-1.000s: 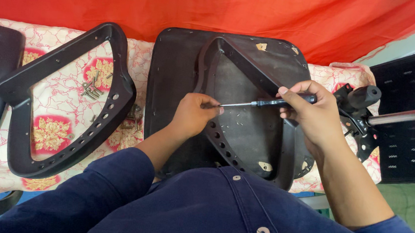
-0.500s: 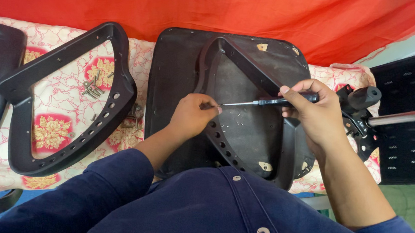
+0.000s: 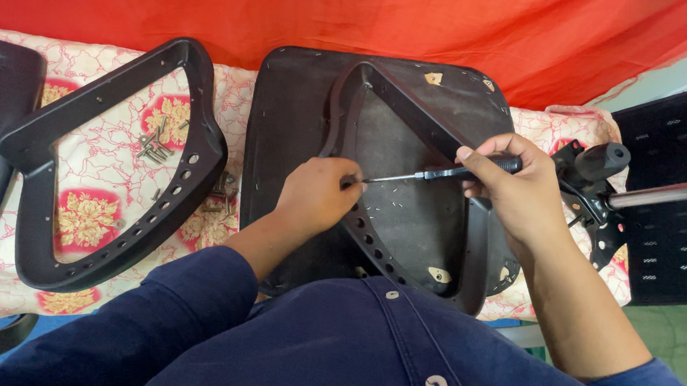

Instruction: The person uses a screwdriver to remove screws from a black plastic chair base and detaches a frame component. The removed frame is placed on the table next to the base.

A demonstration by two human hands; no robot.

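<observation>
One armrest frame [image 3: 410, 182] lies on the seat base [image 3: 292, 124], fastening underway: right hand [image 3: 515, 190] grips screwdriver [image 3: 435, 173], left hand [image 3: 319, 195] pinches its tip; second armrest frame [image 3: 109, 166] waits unattached.

Slim black-handled screwdriver [image 3: 435, 172] lies nearly level; its tip meets the black armrest frame [image 3: 373, 236].
</observation>
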